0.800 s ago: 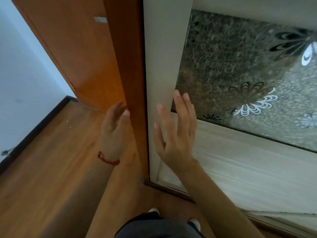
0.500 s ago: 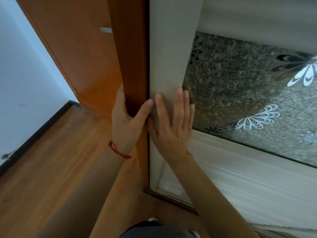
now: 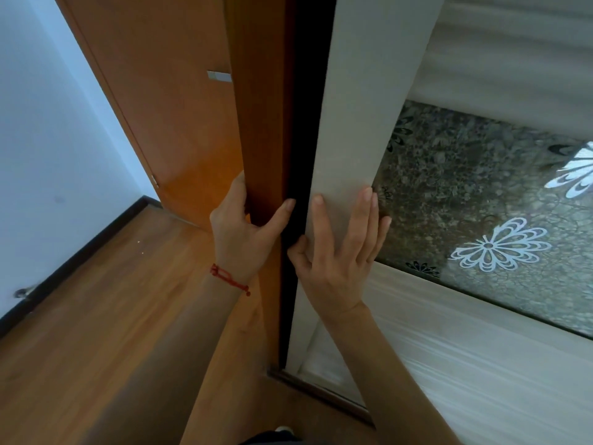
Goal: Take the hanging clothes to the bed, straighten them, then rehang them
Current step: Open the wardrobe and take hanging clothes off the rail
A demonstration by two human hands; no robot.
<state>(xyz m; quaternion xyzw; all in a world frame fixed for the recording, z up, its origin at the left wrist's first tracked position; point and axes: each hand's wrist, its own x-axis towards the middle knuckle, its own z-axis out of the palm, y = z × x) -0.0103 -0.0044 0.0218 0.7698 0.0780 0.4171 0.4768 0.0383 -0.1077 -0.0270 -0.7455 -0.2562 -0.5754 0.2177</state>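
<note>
None of the clothes are showing yet — the task is sitting right at its opening step. Two hands are working at a wardrobe: the right hand [image 3: 337,252] is lying flat and spread on the pale frame of the sliding door [image 3: 349,123], fingers pressing the panel while the thumb is hooking round its near edge, so it is gripping the door itself and nothing else. The left hand [image 3: 244,232] is wrapping the brown wooden side post [image 3: 260,123], fingers behind it and thumb reaching across the front — bracing, by the look of it.

Between post and door a narrow dark gap [image 3: 305,123] is showing, too black to see into. The clothes are presumably hanging somewhere behind it, but I cannot tell where, how many, or on what.

The door's patterned glass panel [image 3: 481,194] with its white flower prints is filling the right of the view; the wood floor [image 3: 96,332] and a closed orange door [image 3: 160,107] are sitting off to the left. No bed is in view.

So nothing is finished: the door is barely cracked and needs sliding wider; then comes lifting the garments out, carrying them to the bed, straightening them and rehanging — all of it still ahead.
</note>
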